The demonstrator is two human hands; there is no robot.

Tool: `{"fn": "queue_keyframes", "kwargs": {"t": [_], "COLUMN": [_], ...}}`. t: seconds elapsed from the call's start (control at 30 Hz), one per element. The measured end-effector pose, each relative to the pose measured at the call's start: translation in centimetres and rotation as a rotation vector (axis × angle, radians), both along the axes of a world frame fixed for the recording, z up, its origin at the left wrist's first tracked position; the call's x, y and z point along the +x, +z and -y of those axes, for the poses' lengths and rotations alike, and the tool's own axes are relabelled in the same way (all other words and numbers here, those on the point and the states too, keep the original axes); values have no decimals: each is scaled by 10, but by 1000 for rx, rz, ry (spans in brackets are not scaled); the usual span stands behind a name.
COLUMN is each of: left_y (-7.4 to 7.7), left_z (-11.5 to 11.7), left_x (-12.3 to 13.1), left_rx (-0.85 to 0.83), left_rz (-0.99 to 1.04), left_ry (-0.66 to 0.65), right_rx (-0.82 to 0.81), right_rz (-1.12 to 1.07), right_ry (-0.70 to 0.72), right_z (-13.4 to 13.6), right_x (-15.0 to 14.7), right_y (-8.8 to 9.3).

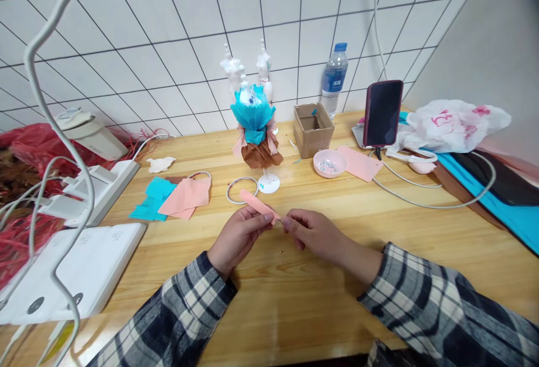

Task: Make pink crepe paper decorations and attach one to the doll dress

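A pink crepe paper strip (pixel 257 203) is pinched between the thumb and fingers of my left hand (pixel 242 234), slanting up to the left. My right hand (pixel 314 233) is closed at the strip's frayed lower right end, its fingertips almost meeting the left ones. Just beyond my hands stands a small mannequin (pixel 255 131) dressed in blue, brown and pink crepe paper on a white round base (pixel 268 183). A white ring (pixel 231 192) lies beside that base. Farther left, pink crepe paper pieces (pixel 187 196) overlap blue crepe paper (pixel 154 198).
A cardboard box (pixel 314 134), a pink dish (pixel 324 171) of small shiny bits and a water bottle (pixel 334 81) stand behind, right of the mannequin. A phone (pixel 383 113) stands upright with its cable on the table. White power strips (pixel 101 193) and a hanging cable (pixel 36 86) occupy the left.
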State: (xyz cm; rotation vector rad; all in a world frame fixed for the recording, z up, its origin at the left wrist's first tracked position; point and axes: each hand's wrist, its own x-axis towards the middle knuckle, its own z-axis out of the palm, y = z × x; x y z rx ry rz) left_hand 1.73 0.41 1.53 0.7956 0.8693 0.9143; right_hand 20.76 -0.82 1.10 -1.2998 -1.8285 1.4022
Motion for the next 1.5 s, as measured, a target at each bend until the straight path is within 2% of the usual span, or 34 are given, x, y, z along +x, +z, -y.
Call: {"fn": "queue_keyframes", "kwargs": {"t": [0.43, 0.83, 1.5], "left_y": [3, -1, 1], "left_z": [0, 0, 0], "left_x": [2, -1, 0], "left_rx": [37, 34, 72], "left_rz": [-31, -42, -1], "left_ry": [-25, -45, -68], "right_rx": [-15, 6, -61], "right_rz": [-35, -12, 27], "right_ry": [27, 43, 33], "right_z": [-1, -1, -3], "right_x": [0, 2, 1], "right_y": [1, 1, 0]}}
